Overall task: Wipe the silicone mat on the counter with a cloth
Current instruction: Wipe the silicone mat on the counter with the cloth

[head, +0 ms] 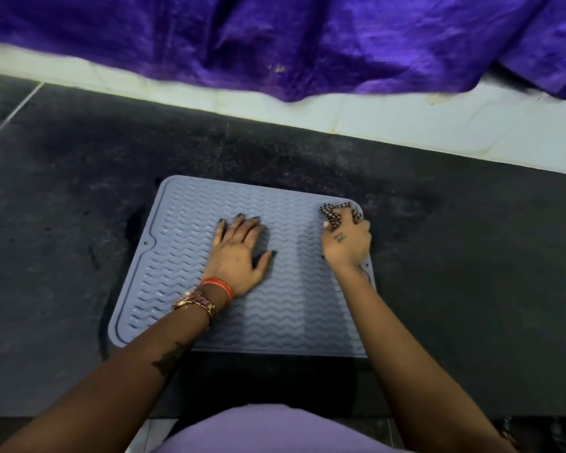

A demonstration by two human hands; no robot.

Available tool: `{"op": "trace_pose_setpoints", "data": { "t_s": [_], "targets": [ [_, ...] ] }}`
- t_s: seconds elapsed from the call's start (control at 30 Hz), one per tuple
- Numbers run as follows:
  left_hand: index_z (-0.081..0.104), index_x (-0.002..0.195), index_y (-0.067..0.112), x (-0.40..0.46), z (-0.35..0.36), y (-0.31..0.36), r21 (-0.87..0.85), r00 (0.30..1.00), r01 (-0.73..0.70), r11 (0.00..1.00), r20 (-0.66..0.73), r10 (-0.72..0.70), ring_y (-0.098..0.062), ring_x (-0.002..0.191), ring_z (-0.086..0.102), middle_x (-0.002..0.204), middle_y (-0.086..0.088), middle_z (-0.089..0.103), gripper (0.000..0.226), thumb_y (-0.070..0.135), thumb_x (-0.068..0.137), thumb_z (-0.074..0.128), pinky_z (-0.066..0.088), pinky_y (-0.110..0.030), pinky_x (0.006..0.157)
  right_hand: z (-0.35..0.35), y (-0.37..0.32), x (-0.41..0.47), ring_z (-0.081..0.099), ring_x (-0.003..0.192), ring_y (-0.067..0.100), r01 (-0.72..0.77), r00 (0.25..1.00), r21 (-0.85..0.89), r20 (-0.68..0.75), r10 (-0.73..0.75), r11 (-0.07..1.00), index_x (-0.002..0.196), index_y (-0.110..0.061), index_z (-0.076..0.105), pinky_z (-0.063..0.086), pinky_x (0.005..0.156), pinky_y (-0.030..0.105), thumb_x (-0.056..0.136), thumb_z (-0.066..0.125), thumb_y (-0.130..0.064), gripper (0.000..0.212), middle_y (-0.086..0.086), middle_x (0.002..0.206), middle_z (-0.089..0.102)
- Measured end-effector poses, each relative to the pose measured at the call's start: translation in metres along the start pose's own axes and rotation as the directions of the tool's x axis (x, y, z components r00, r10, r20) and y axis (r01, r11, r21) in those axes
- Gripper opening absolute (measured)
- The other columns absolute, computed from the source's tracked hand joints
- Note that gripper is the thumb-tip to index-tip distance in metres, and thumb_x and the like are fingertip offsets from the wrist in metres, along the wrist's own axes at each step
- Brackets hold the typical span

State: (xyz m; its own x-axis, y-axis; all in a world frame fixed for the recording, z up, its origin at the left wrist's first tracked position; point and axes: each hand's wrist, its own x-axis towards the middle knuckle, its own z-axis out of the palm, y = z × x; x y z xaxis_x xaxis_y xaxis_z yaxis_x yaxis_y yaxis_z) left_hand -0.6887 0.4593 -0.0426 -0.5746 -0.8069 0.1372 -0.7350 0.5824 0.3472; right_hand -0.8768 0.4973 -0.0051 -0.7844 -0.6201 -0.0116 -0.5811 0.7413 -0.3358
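While the left hand (239, 253) lies flat on the wavy-ribbed silicone mat (183, 256), the right hand (347, 243) grips a crumpled checkered cloth (330, 215).

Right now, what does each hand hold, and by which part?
The right hand grips the bunched checkered cloth around its middle. The left hand holds nothing, lying flat on the mat.

Light moderate, soft, from above and slightly front. Purple cloth (307, 37) at top shows bright sheen on folds. Dark worktop (62, 223) takes dull grey glare in patches. Soft shadows under left hand (239, 253) and along forearms; deep shadow at near mat (177, 256) edge. Wide-angle bending at borders. Slight blur at top and corners; centre quite sharp.
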Motion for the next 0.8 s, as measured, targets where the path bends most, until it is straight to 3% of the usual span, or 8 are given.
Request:
{"op": "trace_pose_setpoints", "data": {
  "t_s": [0.17,0.23,0.3,0.37,0.43,0.6,0.7,0.8],
  "targets": [
    [0.041,0.138,0.016,0.0,0.001,0.0,0.009,1.0,0.006,1.0,-0.018,-0.006,-0.021,0.142,0.021,0.148,-0.001,0.037,0.066,0.054,0.084,0.031,0.004,-0.044,0.117,0.004,-0.017,-0.008,0.053,0.108,0.027,0.125,0.967,0.311,0.174,-0.186,0.942,0.117,-0.03,0.057,0.044,0.091,0.033,0.088,0.059,-0.032,0.029,0.009,0.123,0.053],
    [0.042,0.137,0.016,0.0,0.001,-0.001,0.008,1.0,0.002,1.0,-0.023,-0.002,-0.021,0.141,0.022,0.147,0.0,0.038,0.067,0.055,0.084,0.03,0.005,-0.044,0.117,-0.008,-0.014,0.002,0.059,0.105,0.023,-0.054,0.934,0.634,0.305,-0.185,0.771,0.109,-0.027,0.064,0.051,0.088,0.035,0.086,0.064,-0.022,0.023,0.005,0.119,0.061],
    [0.042,0.137,0.016,0.0,0.002,-0.001,0.004,1.0,0.001,1.0,-0.028,0.0,-0.021,0.141,0.023,0.147,0.0,0.039,0.069,0.057,0.084,0.027,0.007,-0.043,0.118,-0.022,-0.003,0.019,0.063,0.096,0.02,-0.148,0.962,0.761,0.259,-0.087,0.632,0.104,-0.025,0.065,0.055,0.079,0.028,0.085,0.065,-0.016,0.021,0.004,0.113,0.066],
    [0.044,0.136,0.015,-0.001,0.001,-0.001,-0.004,0.999,0.004,1.0,-0.041,-0.004,-0.021,0.141,0.024,0.146,0.0,0.04,0.073,0.06,0.082,0.023,0.008,-0.043,0.118,-0.031,0.012,0.04,0.062,0.1,0.022,-0.056,0.998,0.613,0.064,0.022,0.788,0.107,-0.027,0.063,0.047,0.079,0.022,0.087,0.062,-0.023,0.021,0.003,0.114,0.065],
    [0.044,0.135,0.015,-0.001,0.001,-0.001,-0.007,0.999,0.006,1.0,-0.045,-0.006,-0.021,0.14,0.025,0.146,0.0,0.04,0.075,0.061,0.081,0.021,0.007,-0.042,0.118,-0.03,0.022,0.055,0.06,0.104,0.029,-0.039,0.999,0.324,0.034,0.03,0.945,0.116,-0.027,0.055,0.043,0.078,0.026,0.089,0.058,-0.031,0.027,0.009,0.117,0.063],
    [0.042,0.137,0.016,0.0,0.002,0.0,-0.002,0.999,0.014,1.0,-0.041,-0.014,-0.02,0.141,0.024,0.147,0.001,0.039,0.078,0.063,0.08,0.02,0.005,-0.04,0.118,-0.005,0.003,0.049,0.052,0.11,0.032,0.099,0.992,-0.097,0.083,-0.091,0.99,0.128,-0.022,0.042,0.036,0.093,0.035,0.091,0.048,-0.031,0.038,0.018,0.121,0.056],
    [0.041,0.138,0.016,0.001,0.002,0.001,0.0,0.999,0.014,1.0,-0.039,-0.014,-0.02,0.141,0.024,0.147,0.001,0.039,0.078,0.064,0.08,0.019,0.007,-0.041,0.118,-0.001,-0.008,0.039,0.057,0.098,0.029,0.248,0.964,0.076,0.084,-0.254,0.966,0.12,-0.02,0.051,0.042,0.082,0.032,0.09,0.049,-0.021,0.029,0.011,0.108,0.062],
    [0.041,0.137,0.016,0.0,0.001,-0.001,0.008,0.999,0.016,1.0,-0.046,-0.016,-0.019,0.141,0.024,0.146,0.001,0.04,0.078,0.064,0.08,0.02,0.007,-0.04,0.118,-0.007,-0.012,0.041,0.052,0.082,0.013,0.167,0.933,0.444,0.217,-0.287,0.88,0.111,-0.026,0.06,0.04,0.07,0.022,0.089,0.058,-0.024,0.022,-0.004,0.097,0.059]
  ]
}}
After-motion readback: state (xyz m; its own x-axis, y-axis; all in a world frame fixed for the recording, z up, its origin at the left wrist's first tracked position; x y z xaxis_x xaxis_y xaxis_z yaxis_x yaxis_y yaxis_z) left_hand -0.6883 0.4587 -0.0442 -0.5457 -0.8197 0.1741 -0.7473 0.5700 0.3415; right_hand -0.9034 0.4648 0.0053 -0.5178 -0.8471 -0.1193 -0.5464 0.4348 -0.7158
